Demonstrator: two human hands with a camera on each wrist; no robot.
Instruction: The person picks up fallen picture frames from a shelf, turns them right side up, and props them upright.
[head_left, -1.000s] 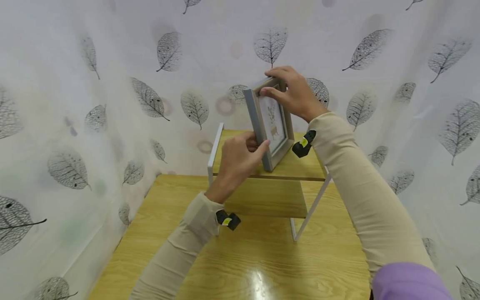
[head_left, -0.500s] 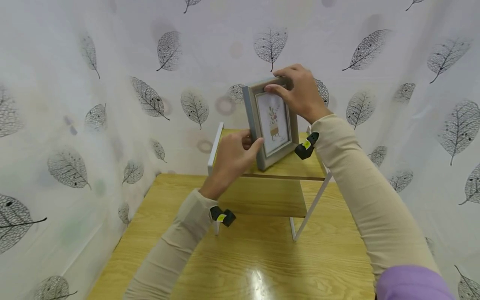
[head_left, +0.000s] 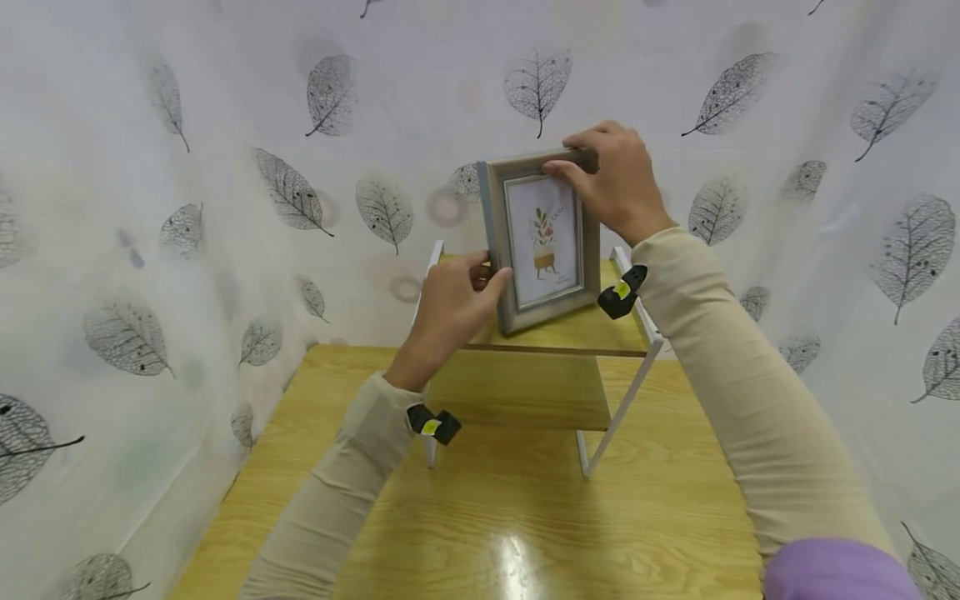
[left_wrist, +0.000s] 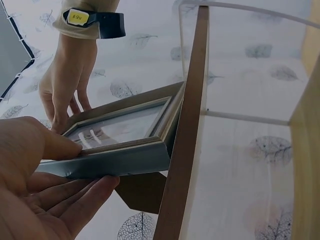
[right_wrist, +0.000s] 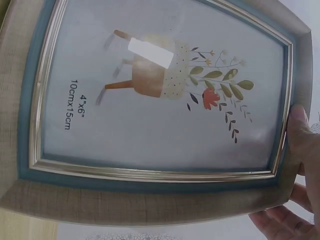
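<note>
A picture frame [head_left: 543, 242] with a beige-grey border and a potted-plant print stands upright on the top board of a small two-tier shelf [head_left: 630, 329]. My left hand [head_left: 453, 312] pinches its left side edge, thumb [left_wrist: 62, 146] at the front and fingers behind. At the top right corner my right hand [head_left: 618, 179] grips the frame, thumb on the front face and fingers over the top edge. In the left wrist view a brown support flap [left_wrist: 142, 192] shows behind the frame. The right wrist view shows the print [right_wrist: 165, 90] with "4"x6" 10cmx15cm" on it.
The shelf has white metal legs [head_left: 626, 408] and a lower board [head_left: 525, 387]. It stands on a wood-grain table [head_left: 480, 508]. Behind and at both sides hangs a pale curtain [head_left: 420, 100] with leaf prints.
The picture frame has turned so its front faces me more squarely. My left hand has moved left with its edge, my right hand slightly right and up.
</note>
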